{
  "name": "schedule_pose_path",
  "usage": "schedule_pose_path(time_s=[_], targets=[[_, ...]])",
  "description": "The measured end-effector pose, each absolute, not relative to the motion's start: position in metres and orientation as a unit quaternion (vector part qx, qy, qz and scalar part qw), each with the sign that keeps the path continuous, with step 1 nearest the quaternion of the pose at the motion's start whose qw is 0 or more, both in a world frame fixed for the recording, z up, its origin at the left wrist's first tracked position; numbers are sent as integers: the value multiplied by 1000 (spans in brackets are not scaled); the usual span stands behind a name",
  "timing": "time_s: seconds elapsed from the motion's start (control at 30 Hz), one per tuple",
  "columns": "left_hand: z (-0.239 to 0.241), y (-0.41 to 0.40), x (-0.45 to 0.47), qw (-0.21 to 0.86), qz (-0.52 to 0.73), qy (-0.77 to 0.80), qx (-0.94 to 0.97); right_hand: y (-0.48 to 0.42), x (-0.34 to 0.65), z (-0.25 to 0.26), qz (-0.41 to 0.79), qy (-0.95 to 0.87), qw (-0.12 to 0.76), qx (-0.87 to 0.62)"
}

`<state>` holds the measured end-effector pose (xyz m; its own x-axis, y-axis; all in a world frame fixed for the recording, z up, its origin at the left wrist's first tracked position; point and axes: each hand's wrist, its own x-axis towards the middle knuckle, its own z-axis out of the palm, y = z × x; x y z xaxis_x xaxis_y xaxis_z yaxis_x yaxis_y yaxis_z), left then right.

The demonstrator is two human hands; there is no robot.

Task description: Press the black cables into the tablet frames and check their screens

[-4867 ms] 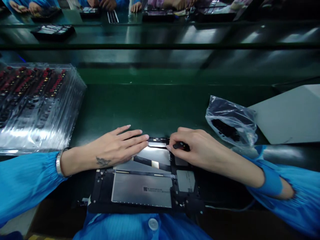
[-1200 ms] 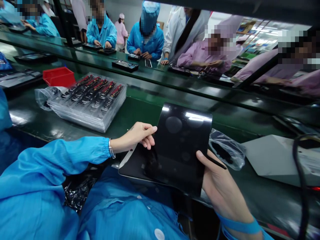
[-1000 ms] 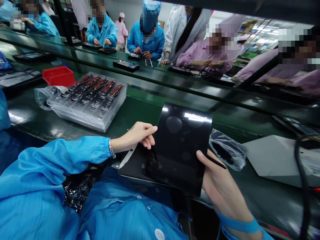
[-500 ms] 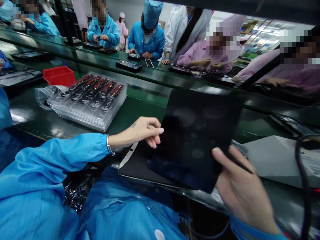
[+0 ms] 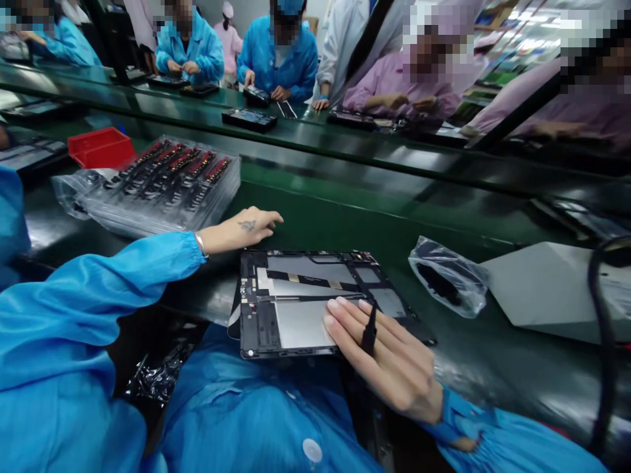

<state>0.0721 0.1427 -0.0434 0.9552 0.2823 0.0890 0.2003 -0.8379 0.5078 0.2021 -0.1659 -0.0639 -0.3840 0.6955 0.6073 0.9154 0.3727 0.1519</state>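
Note:
In front of me an opened tablet (image 5: 303, 325) lies with its inside up, showing silver battery panels and a dark flex strip. The fingers of my right hand (image 5: 384, 355) lie stretched over its right part. Between those fingers a slender black tool (image 5: 369, 334) is held, one end sticking up; its exact kind is unclear. Just beyond the tablet's far left corner, my left hand (image 5: 246, 230) is empty, fingers loosely apart, over the green bench (image 5: 300, 226). A dark sheet or cover edge (image 5: 234, 323) shows under the tablet's left side.
Stacked clear plastic trays (image 5: 167, 187) of small parts stand at left, beside a red bin (image 5: 98, 148). To the right are a bagged dark part (image 5: 446, 279), a grey-white box (image 5: 542, 289) and a black cable (image 5: 599, 355). Co-workers sit across the line.
The dark panel that my right hand held raised and tilted is down; the tablet's inside now faces up under that hand. My left hand has moved left and away from me.

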Motion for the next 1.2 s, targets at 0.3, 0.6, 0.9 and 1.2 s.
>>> schedule_pose_path(time_s=[0.3, 0.6, 0.9, 1.2], targets=[[-47, 91, 68, 155, 9, 87, 984, -167, 186, -77, -177, -803, 175, -541], [-62, 72, 65, 161, 11, 26, 987, -155, 234, -36, -14, -700, 335, -631], [-72, 73, 65, 156, 25, 30, 987, -121, 258, -51, 185, -561, 439, -676], [-71, 72, 66, 151, 27, 30, 988, -115, 274, -47, 205, -621, 432, -622]])
